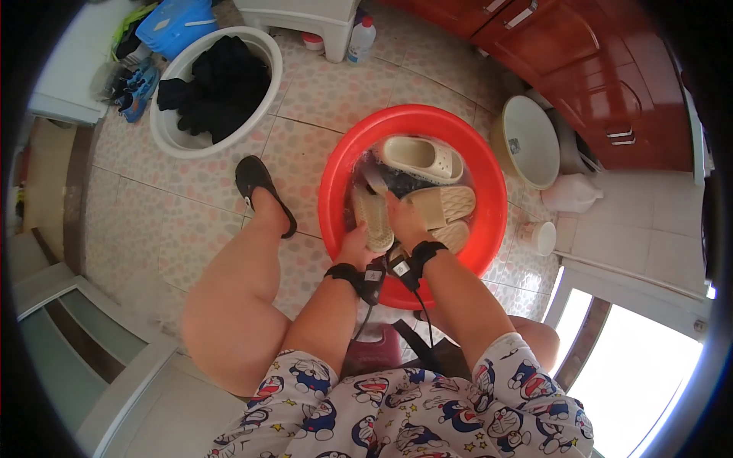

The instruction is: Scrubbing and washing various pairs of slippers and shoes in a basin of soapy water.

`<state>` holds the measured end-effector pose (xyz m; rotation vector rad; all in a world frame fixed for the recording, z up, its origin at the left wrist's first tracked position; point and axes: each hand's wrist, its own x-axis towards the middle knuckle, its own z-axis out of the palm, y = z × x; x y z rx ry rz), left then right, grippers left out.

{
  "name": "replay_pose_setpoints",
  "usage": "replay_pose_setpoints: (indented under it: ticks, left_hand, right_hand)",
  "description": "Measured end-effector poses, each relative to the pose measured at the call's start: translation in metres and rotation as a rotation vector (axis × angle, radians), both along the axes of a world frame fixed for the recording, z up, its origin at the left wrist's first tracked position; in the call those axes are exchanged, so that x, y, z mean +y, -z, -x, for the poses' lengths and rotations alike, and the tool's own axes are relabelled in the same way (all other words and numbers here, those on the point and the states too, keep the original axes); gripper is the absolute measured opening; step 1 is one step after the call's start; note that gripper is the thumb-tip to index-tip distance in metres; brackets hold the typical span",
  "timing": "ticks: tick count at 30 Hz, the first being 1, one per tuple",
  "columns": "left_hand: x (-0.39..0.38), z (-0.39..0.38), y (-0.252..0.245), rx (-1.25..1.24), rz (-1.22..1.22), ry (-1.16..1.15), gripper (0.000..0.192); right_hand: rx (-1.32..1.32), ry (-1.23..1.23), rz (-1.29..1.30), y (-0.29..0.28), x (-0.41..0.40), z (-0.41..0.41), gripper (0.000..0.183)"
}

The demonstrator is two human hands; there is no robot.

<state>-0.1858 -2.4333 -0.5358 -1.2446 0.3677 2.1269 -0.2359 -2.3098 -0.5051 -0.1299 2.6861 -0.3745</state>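
A red plastic basin (493, 206) of water stands on the floor before me. Inside it, my left hand (354, 247) grips the near end of a beige slipper (375, 220) whose textured surface faces up. My right hand (408, 222) is closed on what looks like a brush (375, 180), blurred and held over the slipper's far end. To the right of that hand lie a tan slide slipper (441, 205) and a second tan slide (453, 236), partly overlapped by the first. A cream clog (411, 160) floats or rests at the basin's far side; I cannot tell which.
A white tub (165, 134) with black cloth (229, 86) stands far left, near blue shoes (137, 91) and a blue container (174, 28). A red-capped bottle (361, 41) is at the back. Right of the basin are a pale bucket (529, 143), a plastic jug (570, 193) and a small tub (538, 237).
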Motion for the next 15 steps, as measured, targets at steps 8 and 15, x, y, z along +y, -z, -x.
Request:
replay_pose_setpoints:
  ticks: [8,15]
  left_hand:
    - [0.001,-0.008,0.027,0.034,-0.031,-0.071,0.038]
    - [-0.003,-0.017,0.061,0.447,-0.043,0.004,0.034]
  right_hand:
    - [-0.009,0.139,0.057,-0.014,-0.001,-0.024,0.025]
    - [-0.151,0.16,0.105,-0.053,0.02,-0.096,0.032]
